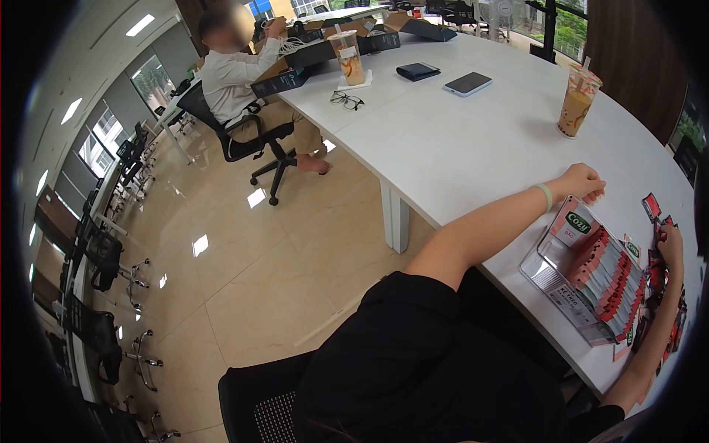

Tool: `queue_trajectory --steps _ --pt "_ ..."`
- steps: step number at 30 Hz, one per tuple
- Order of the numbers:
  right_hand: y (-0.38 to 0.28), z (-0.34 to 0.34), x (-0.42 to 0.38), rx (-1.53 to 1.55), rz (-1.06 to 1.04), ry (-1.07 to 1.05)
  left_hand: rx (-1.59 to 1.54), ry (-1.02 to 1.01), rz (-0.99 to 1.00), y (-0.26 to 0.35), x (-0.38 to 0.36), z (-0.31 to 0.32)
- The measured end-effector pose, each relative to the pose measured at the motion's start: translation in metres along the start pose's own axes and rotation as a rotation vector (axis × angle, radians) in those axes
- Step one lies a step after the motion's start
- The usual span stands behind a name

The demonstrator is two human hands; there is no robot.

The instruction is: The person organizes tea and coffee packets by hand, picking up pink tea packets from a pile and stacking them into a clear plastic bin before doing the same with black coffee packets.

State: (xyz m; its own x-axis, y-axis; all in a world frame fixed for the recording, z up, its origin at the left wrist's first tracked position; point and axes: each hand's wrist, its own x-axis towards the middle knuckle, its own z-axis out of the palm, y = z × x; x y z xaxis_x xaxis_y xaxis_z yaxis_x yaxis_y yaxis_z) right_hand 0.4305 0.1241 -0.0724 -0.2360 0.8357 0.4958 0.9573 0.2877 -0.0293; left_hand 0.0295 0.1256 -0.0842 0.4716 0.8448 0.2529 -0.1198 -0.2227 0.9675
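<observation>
A clear plastic box (545, 264) with a "Cozy" label stands near the table edge, filled with rows of small red-and-white packets (607, 277). Just beyond its far corner rests my left hand (581, 182), fingers curled; whatever they may hold is hidden. Along the box's right side lies a loose pile of red-and-black packets (654, 275). My right hand (670, 246) is down on this pile with its fingers drawn together, and the fingertips are too small to show what is between them.
Ahead on the white table (473, 140) stand a drink cup (577, 102), a phone (468, 84), a dark wallet (418, 71), glasses (347, 100) and another cup (348, 57). A person in a white shirt (229, 81) sits beside open dark boxes (314, 55).
</observation>
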Motion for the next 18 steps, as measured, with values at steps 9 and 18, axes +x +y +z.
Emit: queue_trajectory --steps 9,18 --pt "0.009 0.012 0.002 -0.181 0.055 -0.099 0.043 -0.007 0.017 0.003 -0.004 0.001" --pt "-0.013 0.007 -0.004 -0.26 0.046 0.01 0.153 0.023 -0.045 0.015 -0.01 0.002"
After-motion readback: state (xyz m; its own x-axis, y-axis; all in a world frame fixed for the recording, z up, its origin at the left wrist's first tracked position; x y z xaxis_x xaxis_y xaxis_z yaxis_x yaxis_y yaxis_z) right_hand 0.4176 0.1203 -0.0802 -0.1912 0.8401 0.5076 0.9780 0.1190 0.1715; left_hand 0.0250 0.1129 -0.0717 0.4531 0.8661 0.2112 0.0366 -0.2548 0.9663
